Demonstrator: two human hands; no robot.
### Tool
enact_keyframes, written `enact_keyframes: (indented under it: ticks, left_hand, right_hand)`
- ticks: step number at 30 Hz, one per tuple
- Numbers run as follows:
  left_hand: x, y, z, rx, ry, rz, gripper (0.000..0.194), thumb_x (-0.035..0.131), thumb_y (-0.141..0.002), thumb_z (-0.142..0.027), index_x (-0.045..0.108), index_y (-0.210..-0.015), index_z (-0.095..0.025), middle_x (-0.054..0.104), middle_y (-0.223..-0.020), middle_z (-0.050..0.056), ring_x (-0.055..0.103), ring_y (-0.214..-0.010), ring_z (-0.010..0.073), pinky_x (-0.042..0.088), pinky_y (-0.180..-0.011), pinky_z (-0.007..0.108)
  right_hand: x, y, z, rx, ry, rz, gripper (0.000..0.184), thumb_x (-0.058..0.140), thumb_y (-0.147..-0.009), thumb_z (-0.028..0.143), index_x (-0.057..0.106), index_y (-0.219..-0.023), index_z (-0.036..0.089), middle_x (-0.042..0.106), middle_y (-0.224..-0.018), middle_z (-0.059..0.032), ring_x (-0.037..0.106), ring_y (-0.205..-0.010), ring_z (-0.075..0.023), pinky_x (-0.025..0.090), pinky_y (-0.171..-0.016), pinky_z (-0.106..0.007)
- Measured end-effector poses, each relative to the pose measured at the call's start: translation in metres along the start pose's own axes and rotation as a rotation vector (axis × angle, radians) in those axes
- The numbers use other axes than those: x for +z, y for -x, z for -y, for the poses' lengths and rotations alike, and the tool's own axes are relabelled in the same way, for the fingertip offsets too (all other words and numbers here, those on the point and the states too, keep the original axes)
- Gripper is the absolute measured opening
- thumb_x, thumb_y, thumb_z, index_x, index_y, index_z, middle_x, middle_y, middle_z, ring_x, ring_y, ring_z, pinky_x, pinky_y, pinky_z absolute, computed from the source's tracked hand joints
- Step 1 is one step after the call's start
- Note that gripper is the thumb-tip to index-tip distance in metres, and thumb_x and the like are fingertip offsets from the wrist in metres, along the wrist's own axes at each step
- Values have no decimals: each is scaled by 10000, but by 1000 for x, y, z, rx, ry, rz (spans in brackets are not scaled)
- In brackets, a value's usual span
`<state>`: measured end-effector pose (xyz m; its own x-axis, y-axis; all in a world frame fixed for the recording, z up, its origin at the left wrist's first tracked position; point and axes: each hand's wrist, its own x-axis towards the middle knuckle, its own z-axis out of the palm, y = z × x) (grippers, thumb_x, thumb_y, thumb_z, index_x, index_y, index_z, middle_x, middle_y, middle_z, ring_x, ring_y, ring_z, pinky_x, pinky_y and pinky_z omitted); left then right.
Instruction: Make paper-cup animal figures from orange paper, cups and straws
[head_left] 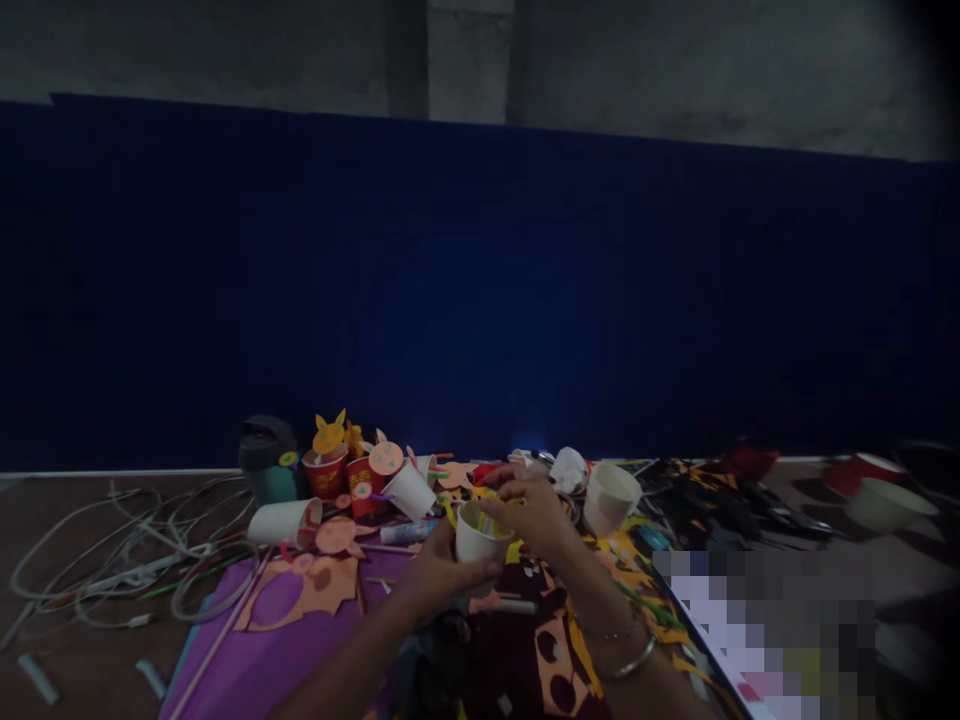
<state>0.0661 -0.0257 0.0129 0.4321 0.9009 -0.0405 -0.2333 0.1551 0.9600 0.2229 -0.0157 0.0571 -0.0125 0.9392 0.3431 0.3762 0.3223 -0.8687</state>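
My left hand (444,568) is wrapped around a white paper cup (474,543), held upright with its mouth up. My right hand (538,512) reaches over the cup's far right rim, its fingers bent and pinching at a yellow strip (489,522) at the mouth. Part of that strip is hidden by the fingers. Another bit of yellow (451,512) sticks out at the cup's left rim. Just left of the cup lies a glue tube (407,532). A white cup (412,491) with a round paper animal face (386,458) leans behind it.
Red cups (325,475) with paper faces stand beside a dark teal bottle (271,470). Stacked white cups (611,498) are on the right. Orange paper scraps (307,590) lie on purple paper (277,640). White cables (105,560) tangle at left; a blue panel (480,300) rises behind.
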Motion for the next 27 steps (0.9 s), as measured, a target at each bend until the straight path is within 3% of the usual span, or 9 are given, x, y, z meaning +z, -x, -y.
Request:
enact_keyframes:
  ticks: [5,8,12,15,17,19,23,25,27]
  left_hand:
    - [-1,-1,-3,30,-46,-25,541,815,-498,-328,592,-961,-161,669,-847,54,604,-777,214,472,-679,297]
    - [-1,-1,-10,63,-39,-49,499,798,-522,-329,606,-945,-148,672,-881,75,610,-799,225,472,-706,311]
    - [-1,0,-16,129,-19,-72,559,804,-508,-333,606,-1004,-166,671,-953,77,613,-829,232,479,-740,325]
    - [-2,2,-13,156,-26,-105,629,791,-523,-387,589,-1080,-178,675,-953,85,611,-851,249,468,-792,362]
    - [-2,4,-12,170,-25,-86,647,763,-572,-403,559,-1148,-190,671,-980,89,590,-942,262,429,-879,384]
    - [-3,8,-14,185,7,-4,657,737,-624,-377,510,-1217,-210,649,-1050,86,542,-1054,262,379,-950,390]
    - [-6,12,-22,251,158,148,642,698,-672,-294,455,-1265,-252,557,-1210,69,474,-1151,251,351,-977,378]
    - [-8,9,-24,323,223,106,522,646,-724,-320,498,-1218,-246,549,-1214,67,484,-1135,244,367,-957,359]
    - [-10,4,-24,402,220,-34,338,606,-770,-323,579,-1095,-234,591,-1128,54,524,-1064,219,391,-917,324]
  right_hand:
    - [4,1,0,27,-43,11,238,683,-691,367,658,-557,172,614,-987,-80,571,-946,-217,437,-834,-355]
    - [-1,0,4,15,-57,35,230,653,-730,392,713,-840,200,604,-1057,-84,553,-1004,-224,418,-892,-379]
    - [-11,3,10,89,-237,72,466,608,-771,425,567,-1187,219,567,-1168,-109,535,-1063,-234,445,-881,-391]
    - [-15,10,15,122,-314,288,814,759,-627,333,376,-1343,272,486,-1289,-104,523,-1083,-242,462,-869,-385]
    - [-13,15,19,107,-348,426,929,799,-568,265,322,-1364,303,489,-1290,-78,536,-1060,-231,470,-858,-372]
    - [-8,18,22,77,-385,469,852,787,-587,249,376,-1332,292,558,-1202,-51,540,-1050,-219,461,-869,-355]
    - [-1,18,22,81,-429,400,600,730,-671,296,503,-1224,240,644,-1000,-26,577,-979,-209,473,-830,-332]
    - [-1,16,20,79,-425,351,539,720,-684,314,534,-1183,230,651,-966,-27,584,-970,-214,473,-826,-333]
    - [-3,14,20,48,-372,289,546,748,-651,309,553,-1155,231,650,-977,-29,576,-991,-218,452,-860,-332]
